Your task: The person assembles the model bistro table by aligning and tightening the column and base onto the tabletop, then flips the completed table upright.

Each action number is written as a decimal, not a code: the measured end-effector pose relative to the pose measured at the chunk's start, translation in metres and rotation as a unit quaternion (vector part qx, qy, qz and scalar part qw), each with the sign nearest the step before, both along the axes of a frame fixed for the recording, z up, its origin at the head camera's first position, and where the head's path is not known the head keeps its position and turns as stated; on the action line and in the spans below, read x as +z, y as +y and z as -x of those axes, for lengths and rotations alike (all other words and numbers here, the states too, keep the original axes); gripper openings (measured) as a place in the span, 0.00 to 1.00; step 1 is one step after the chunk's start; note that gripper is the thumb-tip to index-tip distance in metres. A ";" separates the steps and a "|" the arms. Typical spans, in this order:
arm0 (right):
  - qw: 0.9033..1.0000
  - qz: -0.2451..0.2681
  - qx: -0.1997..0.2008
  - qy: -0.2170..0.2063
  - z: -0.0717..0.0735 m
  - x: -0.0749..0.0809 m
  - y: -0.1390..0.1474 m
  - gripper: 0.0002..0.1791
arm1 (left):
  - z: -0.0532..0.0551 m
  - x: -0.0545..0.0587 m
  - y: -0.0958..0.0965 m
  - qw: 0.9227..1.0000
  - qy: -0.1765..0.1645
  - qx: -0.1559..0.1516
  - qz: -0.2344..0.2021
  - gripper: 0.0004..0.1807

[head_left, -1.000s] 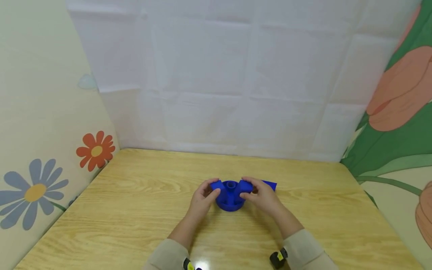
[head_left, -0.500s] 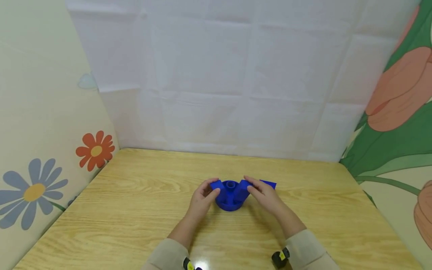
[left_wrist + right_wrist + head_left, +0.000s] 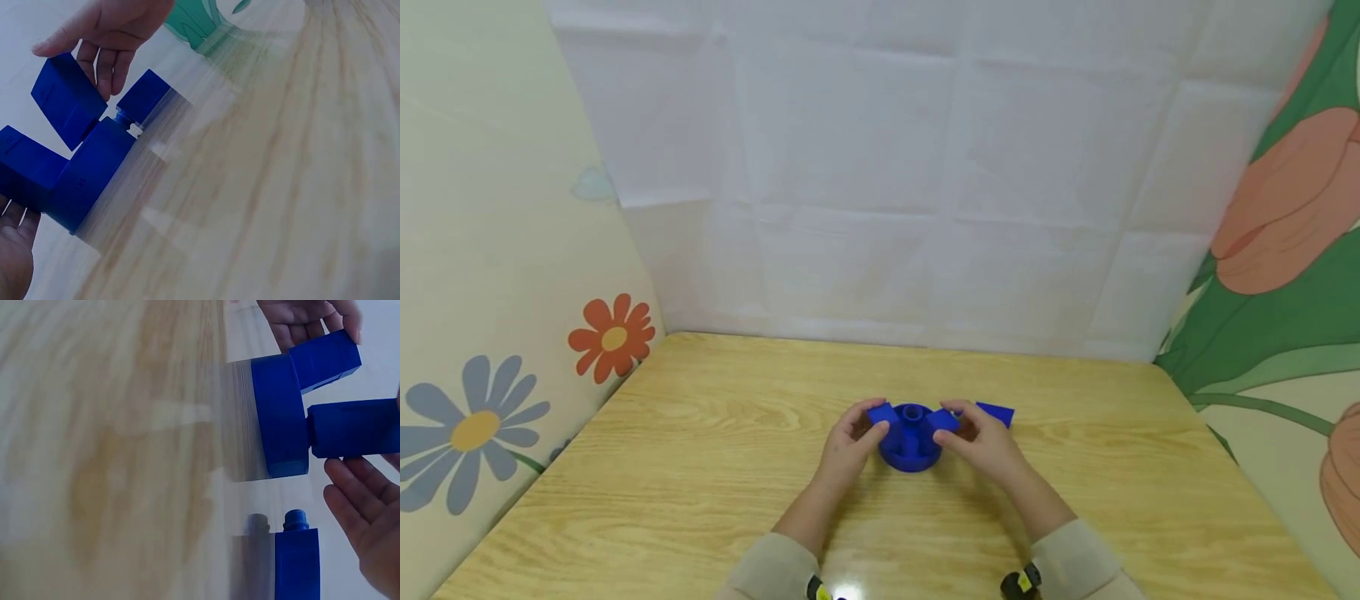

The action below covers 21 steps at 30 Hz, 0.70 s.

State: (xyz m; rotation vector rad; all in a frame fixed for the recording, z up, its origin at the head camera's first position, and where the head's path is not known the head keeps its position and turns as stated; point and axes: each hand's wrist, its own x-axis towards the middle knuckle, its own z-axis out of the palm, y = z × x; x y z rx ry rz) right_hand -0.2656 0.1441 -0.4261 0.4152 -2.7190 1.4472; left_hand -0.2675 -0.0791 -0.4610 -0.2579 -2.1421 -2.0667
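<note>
A round blue base [image 3: 910, 463] with a central tube stands on the wooden table in the head view. My left hand [image 3: 841, 454] holds a blue block [image 3: 28, 159] that leans outward at the base's left side, its lower end at the base. My right hand [image 3: 994, 446] pinches a second blue block [image 3: 353, 428] between thumb and fingers at the right side. In the right wrist view this block's lower end is close to the base's rim; whether it sits in a slot cannot be told. Fingers partly hide both blocks.
Behind my right hand lies another blue block [image 3: 997, 412]; the right wrist view shows a round ridged knob [image 3: 295, 519] on its end. A white cloth [image 3: 925, 183] hangs behind the table [image 3: 715, 433], with flower-patterned panels at both sides.
The block in my right hand has changed its tilt, and my right thumb has shifted left onto its near face. My left hand and its block stay about where they were.
</note>
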 end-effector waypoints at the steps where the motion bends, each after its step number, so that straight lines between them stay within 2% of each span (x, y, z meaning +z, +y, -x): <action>1: 1.000 0.012 0.003 0.006 0.000 0.000 0.001 0.24 | 0.000 -0.001 0.000 1.000 0.001 -0.001 0.001 0.21; 4: 0.998 0.060 0.028 0.012 -0.001 -0.002 0.005 0.20 | 0.000 -0.001 0.001 1.000 -0.003 0.000 -0.001 0.20; 7: 0.991 0.114 0.066 -0.006 -0.002 -0.005 0.010 0.20 | 0.000 -0.001 0.001 1.000 -0.005 -0.001 0.000 0.20; 11: 0.987 0.131 0.091 -0.028 -0.003 -0.006 0.014 0.22 | -0.001 0.000 0.000 1.000 -0.008 0.000 0.004 0.20; 13: 0.989 0.121 0.087 -0.025 -0.004 -0.007 0.014 0.21 | -0.001 0.001 0.001 1.000 -0.008 0.000 0.006 0.20; 17: 0.995 0.091 0.050 -0.003 -0.003 -0.007 0.007 0.19 | -0.002 0.001 0.001 1.000 -0.004 0.001 0.007 0.20; 21: 0.996 0.083 0.027 0.020 0.000 -0.007 -0.003 0.20 | -0.002 0.002 0.002 1.000 -0.004 -0.001 -0.003 0.20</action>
